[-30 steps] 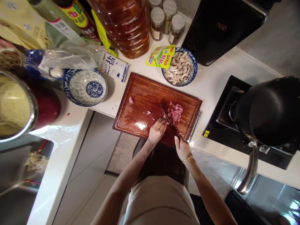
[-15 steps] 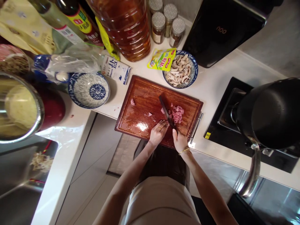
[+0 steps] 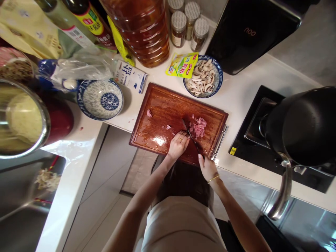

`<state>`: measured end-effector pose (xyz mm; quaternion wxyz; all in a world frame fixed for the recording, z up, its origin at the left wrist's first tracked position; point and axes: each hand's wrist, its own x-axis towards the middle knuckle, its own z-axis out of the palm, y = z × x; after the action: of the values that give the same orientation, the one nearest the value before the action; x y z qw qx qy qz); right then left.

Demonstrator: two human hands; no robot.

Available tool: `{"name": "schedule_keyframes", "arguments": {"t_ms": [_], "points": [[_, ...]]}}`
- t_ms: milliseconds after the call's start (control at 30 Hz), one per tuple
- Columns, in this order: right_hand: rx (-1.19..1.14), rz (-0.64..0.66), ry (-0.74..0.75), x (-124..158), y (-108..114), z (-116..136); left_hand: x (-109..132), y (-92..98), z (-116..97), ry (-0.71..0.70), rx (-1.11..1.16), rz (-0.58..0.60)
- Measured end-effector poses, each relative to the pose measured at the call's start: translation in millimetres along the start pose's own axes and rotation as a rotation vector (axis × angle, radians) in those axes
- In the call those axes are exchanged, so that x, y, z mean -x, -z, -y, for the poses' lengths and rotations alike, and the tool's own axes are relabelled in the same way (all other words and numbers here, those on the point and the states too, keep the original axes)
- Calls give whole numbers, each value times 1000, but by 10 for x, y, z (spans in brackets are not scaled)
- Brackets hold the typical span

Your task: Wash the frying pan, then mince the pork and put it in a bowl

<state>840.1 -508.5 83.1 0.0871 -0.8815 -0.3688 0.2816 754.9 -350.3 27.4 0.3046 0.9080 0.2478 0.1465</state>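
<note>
My right hand point(image 3: 208, 168) is wrapped round the handle of a kitchen knife point(image 3: 193, 140). Its blade slants up and left over the wooden cutting board point(image 3: 162, 101). Just left of the blade, my left hand point(image 3: 179, 144) rests on the board with fingers curled together; whatever lies under the fingertips is hidden. To the right of the blade is a small heap of chopped pink meat point(image 3: 198, 127). A few loose meat scraps point(image 3: 149, 113) lie on the board's left half.
Behind the board stand a bowl of sliced mushrooms point(image 3: 203, 78) with a yellow packet point(image 3: 182, 65) at its rim, a salt packet point(image 3: 130, 77) and a patterned bowl point(image 3: 100, 99). A black pot point(image 3: 304, 126) sits on the stove at right; a sink point(image 3: 23, 210) is at left.
My right hand and the knife have moved down and to the right, and the blade now shows narrower. My left hand has shifted slightly up and stays beside the blade.
</note>
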Motion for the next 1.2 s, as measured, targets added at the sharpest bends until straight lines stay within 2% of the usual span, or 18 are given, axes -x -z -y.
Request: {"name": "schedule_keyframes", "arguments": {"t_ms": [133,267,400,567,700,900,1000,1200], "points": [[1,-92,10,-234,-98,155,19,21,-18,-24,5,15],[-52,-109,-24,-358,-43,200,125,61,-40,-1,34,-63],[-80,-103,37,-165,48,127,200,95,-48,38,35,-134],[-28,-27,-31,80,-4,144,138,57,-13,6,53,-64],[1,-52,-27,109,-73,183,70,29,-11,-29,-3,-28],[55,-44,-34,189,-129,166,-10,25,-53,-3,-105,-13],[57,-53,-26,96,-171,216,-16,5,-63,14,-110,-7],[-24,-43,-92,-279,-186,322,50,-31,-64,-3,-68,-49]]}}
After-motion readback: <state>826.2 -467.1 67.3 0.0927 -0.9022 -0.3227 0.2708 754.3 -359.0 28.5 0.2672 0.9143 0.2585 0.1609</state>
